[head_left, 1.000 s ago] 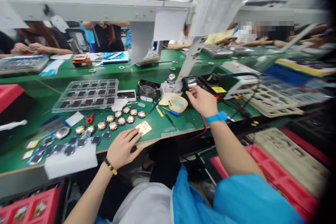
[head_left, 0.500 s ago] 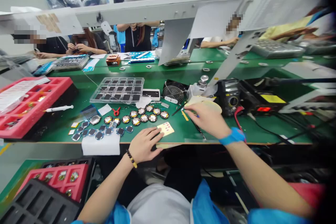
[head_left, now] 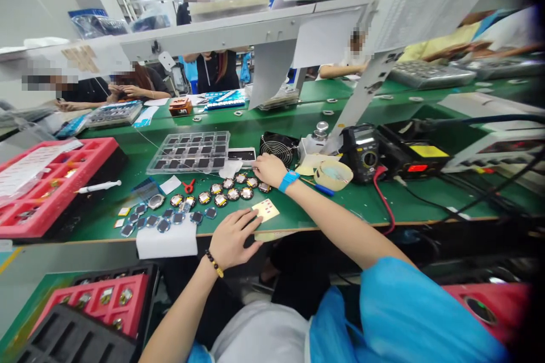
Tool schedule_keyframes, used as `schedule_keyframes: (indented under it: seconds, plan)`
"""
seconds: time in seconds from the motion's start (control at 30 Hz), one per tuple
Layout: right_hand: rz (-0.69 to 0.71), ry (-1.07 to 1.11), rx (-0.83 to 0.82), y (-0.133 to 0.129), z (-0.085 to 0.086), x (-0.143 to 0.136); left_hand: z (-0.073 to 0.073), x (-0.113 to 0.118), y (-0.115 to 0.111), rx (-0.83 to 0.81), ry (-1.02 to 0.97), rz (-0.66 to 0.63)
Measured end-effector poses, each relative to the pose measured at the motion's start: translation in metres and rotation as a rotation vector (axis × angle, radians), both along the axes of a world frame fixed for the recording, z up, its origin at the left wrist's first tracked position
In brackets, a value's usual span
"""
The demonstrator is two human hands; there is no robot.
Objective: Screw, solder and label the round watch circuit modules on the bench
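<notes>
Clear tray [head_left: 183, 170], L of your R hand's [head_left: 272, 172] tips, has dk squares [head_left: 205, 163] in compts. Yellow card's [head_left: 269, 210] under your L hand's [head_left: 232, 239] tips, long axis unclear; L fingers slightly spread, R curled, can't tell if pinching.

Clock read from view centre. Table [head_left: 293, 207]: green. At 6, card [head_left: 269, 213]: pale yellow, rows of small red marks. At 7, left hand [head_left: 233, 238], beaded bracelet [head_left: 213, 264]: black, partly gold. At 5, right hand [head_left: 269, 170], wristband [head_left: 289, 181]: plain bright blue; sleeve [head_left: 417, 306] at 4: similar blue. At 8, round modules [head_left: 233, 194]: dark rims, silver-and-yellow faces; square-faced modules [head_left: 163, 224]: near-black, blue edges; cloth [head_left: 167, 243]: white. At 9, compartment box [head_left: 189, 152]: clear, grid of dark squares; foam tray [head_left: 96, 160]: coral red, black side. At 3, tape roll [head_left: 338, 173]: cream; multimeter [head_left: 361, 150]: black; electrical unit [head_left: 394, 150]: black, yellow label [head_left: 429, 151], red-orange lit switch [head_left: 417, 168].
</notes>
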State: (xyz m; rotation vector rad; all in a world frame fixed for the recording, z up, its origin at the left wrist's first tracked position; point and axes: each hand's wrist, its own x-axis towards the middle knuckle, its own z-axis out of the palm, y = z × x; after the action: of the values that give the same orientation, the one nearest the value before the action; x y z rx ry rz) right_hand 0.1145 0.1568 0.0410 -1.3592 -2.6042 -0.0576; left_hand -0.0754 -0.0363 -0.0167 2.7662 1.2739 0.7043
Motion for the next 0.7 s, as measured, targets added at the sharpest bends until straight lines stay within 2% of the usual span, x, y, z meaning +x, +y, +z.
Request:
schedule_keyframes:
  seconds: [0.17, 0.23, 0.4, 0.47, 0.57, 0.7]
  plan:
    - [-0.04, 0.127, -0.011, -0.01, 0.017, 0.025, 0.001, 0.0, 0.0, 0.003, -0.004, 0.004]
    - [-0.084, 0.24, -0.03, -0.015, 0.026, 0.04, 0.001, 0.0, 0.0, 0.006, -0.009, 0.003]
    - [-0.206, 0.933, -0.125, -0.033, 0.047, 0.087, 0.0, -0.001, -0.001, 0.026, 0.003, 0.002]
    - [-0.223, 1.089, -0.13, -0.043, 0.053, 0.104, 0.001, -0.001, -0.001, 0.039, 0.011, -0.004]
    - [-0.251, 1.141, -0.152, -0.061, 0.062, 0.122, 0.001, -0.002, 0.0, 0.049, 0.008, -0.016]
    - [-0.264, 0.997, -0.148, -0.083, 0.066, 0.13, 0.002, -0.001, 0.001, 0.048, -0.015, -0.02]
